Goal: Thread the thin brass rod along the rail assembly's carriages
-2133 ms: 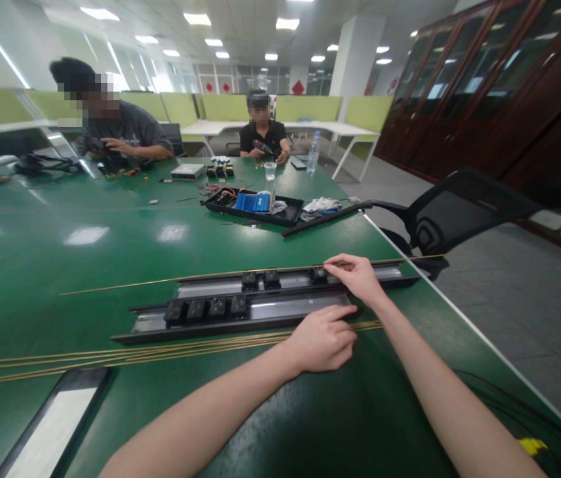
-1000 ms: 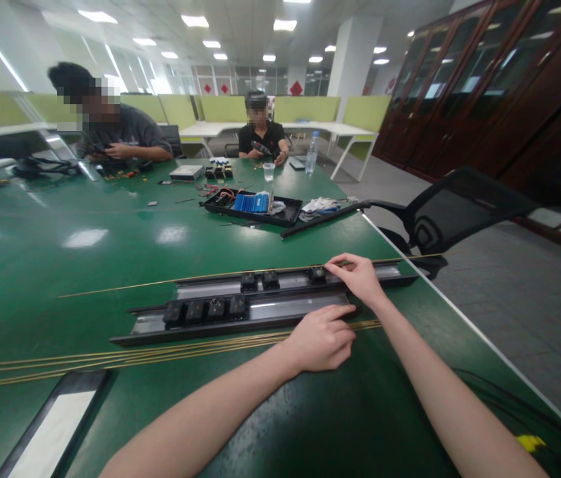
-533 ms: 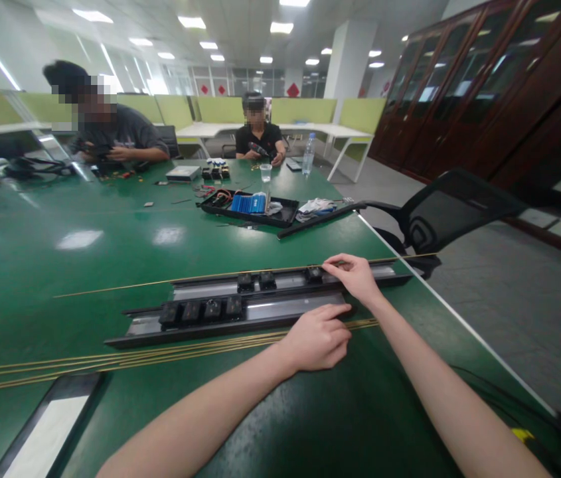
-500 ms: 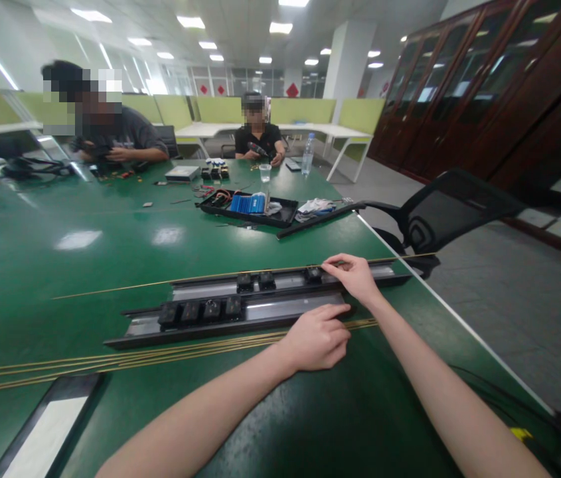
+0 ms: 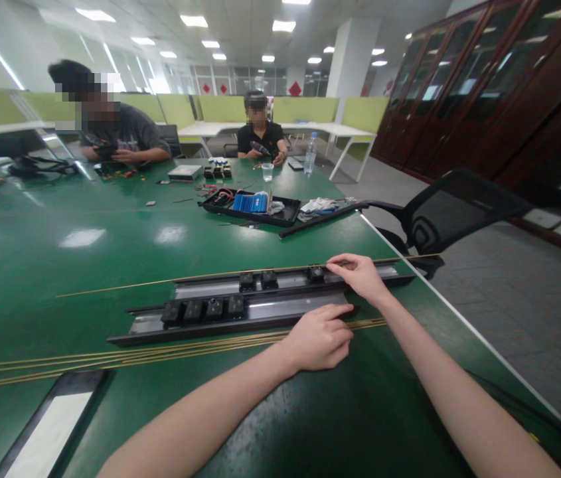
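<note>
Two dark channel rails lie side by side on the green table. Over the back edge of the far rail (image 5: 290, 281) runs a thin brass rod (image 5: 125, 288), which my right hand (image 5: 358, 274) pinches between thumb and fingertips. Just left of those fingertips sits a black block (image 5: 316, 273); two more black blocks (image 5: 259, 279) stand further left in the same rail. My left hand (image 5: 317, 337) rests at the right end of the near rail (image 5: 280, 307), index finger stretched along it, other fingers loosely bent. Several black blocks (image 5: 204, 309) sit in that rail's left half.
Several brass rods (image 5: 125, 357) lie in front of the rails, passing by my left hand. A black-framed panel (image 5: 51, 421) is at front left. Behind are a black tray (image 5: 287, 211), gloves (image 5: 319, 208) and a bottle (image 5: 311, 154). Two people sit across the table; a chair (image 5: 459, 206) stands right.
My right fingertips have shifted slightly right along the rod, away from the nearest block. My left hand and the rails stay put; the view sways a little.
</note>
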Action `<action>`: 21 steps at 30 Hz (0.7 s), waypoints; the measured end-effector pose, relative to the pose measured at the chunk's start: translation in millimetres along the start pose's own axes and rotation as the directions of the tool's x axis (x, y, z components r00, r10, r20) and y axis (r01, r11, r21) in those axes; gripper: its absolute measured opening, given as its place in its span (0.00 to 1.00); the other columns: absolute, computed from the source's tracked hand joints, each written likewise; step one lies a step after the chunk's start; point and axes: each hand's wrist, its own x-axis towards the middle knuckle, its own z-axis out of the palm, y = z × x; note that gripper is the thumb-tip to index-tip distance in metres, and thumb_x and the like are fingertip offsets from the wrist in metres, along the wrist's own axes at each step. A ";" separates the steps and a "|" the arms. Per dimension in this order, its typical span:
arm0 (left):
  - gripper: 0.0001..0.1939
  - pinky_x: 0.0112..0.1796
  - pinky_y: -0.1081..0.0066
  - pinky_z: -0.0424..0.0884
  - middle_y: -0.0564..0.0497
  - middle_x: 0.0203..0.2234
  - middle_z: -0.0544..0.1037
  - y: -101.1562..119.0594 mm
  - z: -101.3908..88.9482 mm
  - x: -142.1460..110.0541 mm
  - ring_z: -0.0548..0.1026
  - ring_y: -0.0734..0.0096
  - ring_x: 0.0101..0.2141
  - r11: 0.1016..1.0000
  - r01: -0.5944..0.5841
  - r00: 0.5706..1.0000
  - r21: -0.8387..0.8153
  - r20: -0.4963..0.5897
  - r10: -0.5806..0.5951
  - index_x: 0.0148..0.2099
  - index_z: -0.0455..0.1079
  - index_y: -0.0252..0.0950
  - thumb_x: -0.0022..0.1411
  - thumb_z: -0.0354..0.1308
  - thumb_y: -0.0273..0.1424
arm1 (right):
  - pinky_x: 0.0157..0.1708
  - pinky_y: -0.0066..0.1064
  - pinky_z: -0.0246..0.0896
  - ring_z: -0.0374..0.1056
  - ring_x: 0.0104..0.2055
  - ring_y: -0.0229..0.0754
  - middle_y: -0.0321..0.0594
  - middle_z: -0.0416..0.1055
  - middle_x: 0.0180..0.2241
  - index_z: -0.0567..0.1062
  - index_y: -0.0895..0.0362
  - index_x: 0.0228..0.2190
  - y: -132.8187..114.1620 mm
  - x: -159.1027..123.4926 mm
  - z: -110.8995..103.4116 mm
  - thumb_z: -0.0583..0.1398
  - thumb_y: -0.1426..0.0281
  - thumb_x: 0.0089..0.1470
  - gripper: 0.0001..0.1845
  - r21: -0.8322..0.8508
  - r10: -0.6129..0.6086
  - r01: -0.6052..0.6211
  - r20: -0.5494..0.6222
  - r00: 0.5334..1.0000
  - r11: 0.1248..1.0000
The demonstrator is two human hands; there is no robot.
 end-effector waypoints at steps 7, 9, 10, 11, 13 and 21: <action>0.12 0.63 0.61 0.66 0.44 0.41 0.83 -0.2 0.1 -0.3 0.68 0.59 0.63 1.000 0.004 1.000 0.009 0.018 -0.004 0.40 0.77 0.34 0.68 0.52 0.29 | 0.27 0.33 0.65 0.70 0.25 0.41 0.43 0.80 0.28 0.83 0.58 0.33 3.9 0.0 -4.1 0.70 0.51 0.45 0.23 -0.040 -0.017 0.016 -0.023 1.000 0.999; 0.12 0.63 0.61 0.65 0.45 0.40 0.83 -0.4 0.8 -0.5 0.68 0.58 0.63 1.000 0.002 1.000 0.003 0.013 -0.002 0.40 0.77 0.34 0.69 0.52 0.28 | 0.30 0.34 0.67 0.72 0.27 0.42 0.43 0.80 0.29 0.83 0.58 0.32 4.1 0.3 -5.1 0.70 0.52 0.45 0.22 -0.036 -0.018 0.017 -0.025 1.000 0.999; 0.12 0.63 0.60 0.65 0.45 0.40 0.83 -0.6 1.2 -0.5 0.68 0.58 0.63 1.000 0.000 1.000 0.000 0.011 0.000 0.40 0.77 0.34 0.69 0.52 0.28 | 0.32 0.34 0.68 0.73 0.28 0.43 0.44 0.81 0.30 0.83 0.58 0.32 4.0 0.5 -5.6 0.70 0.52 0.45 0.22 -0.035 -0.018 0.017 -0.028 0.999 0.999; 0.12 0.63 0.60 0.66 0.45 0.40 0.83 -0.8 1.7 -0.6 0.68 0.58 0.63 1.000 -0.002 1.000 -0.003 0.009 0.002 0.40 0.77 0.34 0.69 0.51 0.28 | 0.33 0.35 0.69 0.73 0.29 0.43 0.44 0.81 0.30 0.83 0.58 0.32 3.8 0.6 -6.0 0.70 0.52 0.44 0.22 -0.035 -0.017 0.016 -0.031 0.999 0.999; 0.12 0.62 0.60 0.66 0.45 0.39 0.83 -1.1 2.6 -0.8 0.68 0.57 0.63 1.000 -0.008 1.000 -0.005 0.005 0.008 0.40 0.77 0.34 0.69 0.51 0.29 | 0.34 0.35 0.69 0.74 0.29 0.44 0.45 0.81 0.31 0.83 0.58 0.32 3.4 0.9 -6.9 0.71 0.52 0.44 0.22 -0.033 -0.016 0.014 -0.039 0.999 0.999; 0.12 0.63 0.60 0.65 0.44 0.40 0.83 -1.3 1.9 -1.2 0.67 0.59 0.63 1.000 -0.006 1.000 0.002 0.009 0.006 0.40 0.77 0.34 0.69 0.52 0.29 | 0.30 0.35 0.68 0.72 0.27 0.43 0.45 0.80 0.29 0.83 0.59 0.32 3.8 0.2 -11.5 0.70 0.49 0.44 0.25 -0.048 -0.021 0.019 -0.044 0.999 0.999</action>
